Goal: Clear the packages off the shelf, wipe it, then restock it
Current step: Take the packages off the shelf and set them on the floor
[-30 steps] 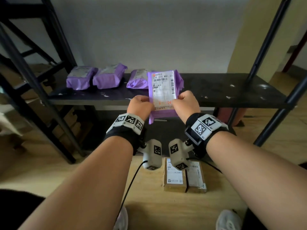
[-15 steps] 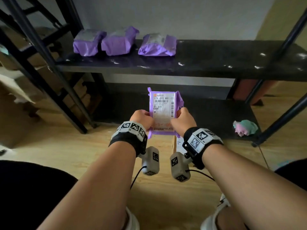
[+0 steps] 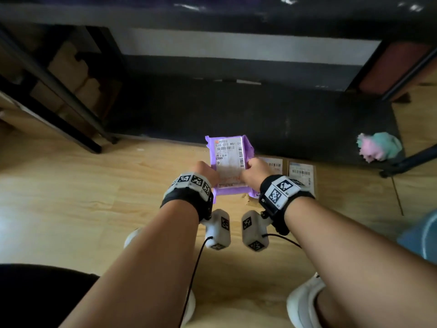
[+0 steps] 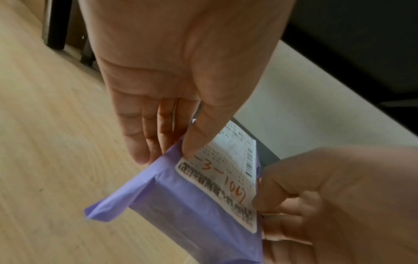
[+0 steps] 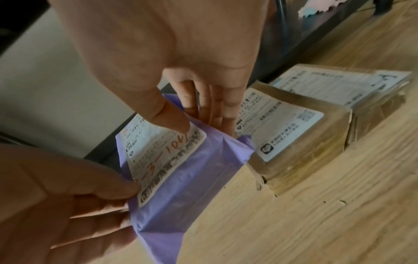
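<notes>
A purple package (image 3: 229, 159) with a white shipping label is held low over the wooden floor by both hands. My left hand (image 3: 205, 172) pinches its left edge, thumb on the label and fingers behind, as the left wrist view shows on the package (image 4: 199, 196). My right hand (image 3: 255, 170) pinches the right edge the same way, seen around the package (image 5: 181, 171) in the right wrist view. Just right of it, two brown cardboard parcels (image 3: 300, 172) lie on the floor; the nearer parcel (image 5: 294, 142) almost touches the purple wrap. The shelf's front edge (image 3: 212, 17) crosses the top.
A dark bottom shelf board (image 3: 236, 110) lies ahead at floor level, with a pink and green cloth (image 3: 378, 146) on its right end. Black rack legs (image 3: 59, 91) slant at the left and another leg (image 3: 411, 159) at the right. My shoes (image 3: 305, 301) are below.
Both hands have brought the purple package down from the shelf to just above the floor, beside the cardboard parcels. The view has tilted down, so the remaining purple packages have left it.
</notes>
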Action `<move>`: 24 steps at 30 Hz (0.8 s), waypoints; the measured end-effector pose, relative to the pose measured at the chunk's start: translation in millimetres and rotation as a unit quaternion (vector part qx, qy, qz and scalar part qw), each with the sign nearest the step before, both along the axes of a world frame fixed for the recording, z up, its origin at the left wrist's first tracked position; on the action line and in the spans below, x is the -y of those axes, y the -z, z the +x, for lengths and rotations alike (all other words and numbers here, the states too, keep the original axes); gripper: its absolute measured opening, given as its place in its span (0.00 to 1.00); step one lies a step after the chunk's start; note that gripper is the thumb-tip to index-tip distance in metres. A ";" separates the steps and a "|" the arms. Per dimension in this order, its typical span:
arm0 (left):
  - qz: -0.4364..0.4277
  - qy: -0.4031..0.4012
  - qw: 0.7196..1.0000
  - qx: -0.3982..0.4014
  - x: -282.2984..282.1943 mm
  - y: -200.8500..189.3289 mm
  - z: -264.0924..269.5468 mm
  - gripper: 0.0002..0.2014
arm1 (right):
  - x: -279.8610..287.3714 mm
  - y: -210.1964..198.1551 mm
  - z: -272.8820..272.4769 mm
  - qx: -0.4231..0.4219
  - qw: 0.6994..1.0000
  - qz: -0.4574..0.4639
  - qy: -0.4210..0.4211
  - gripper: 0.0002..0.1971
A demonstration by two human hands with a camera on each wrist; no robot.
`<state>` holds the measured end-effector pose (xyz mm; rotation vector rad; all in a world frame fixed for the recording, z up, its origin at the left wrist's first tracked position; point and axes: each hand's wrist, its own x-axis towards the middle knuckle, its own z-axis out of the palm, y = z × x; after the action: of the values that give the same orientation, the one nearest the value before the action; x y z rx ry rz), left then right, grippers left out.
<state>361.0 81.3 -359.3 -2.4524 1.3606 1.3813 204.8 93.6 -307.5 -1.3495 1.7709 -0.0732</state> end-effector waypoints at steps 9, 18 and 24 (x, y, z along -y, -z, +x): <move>0.001 0.029 0.999 0.026 2.1 13.6 2.6 0.10 | 8.8 48.3 11.8 0.002 0.997 0.077 0.018 0.08; 0.008 0.097 0.995 0.017 -3.6 0.2 -14.0 0.18 | 6.8 56.0 13.2 -0.050 0.998 0.049 -0.009 0.11; -0.030 0.237 0.965 0.109 -8.9 -27.6 -14.8 0.17 | 4.6 23.6 4.1 -0.063 0.996 0.014 -0.066 0.12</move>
<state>346.2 90.2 -331.7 -2.0345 1.7904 0.9428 208.9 89.1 -331.1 -1.4749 1.7752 0.1107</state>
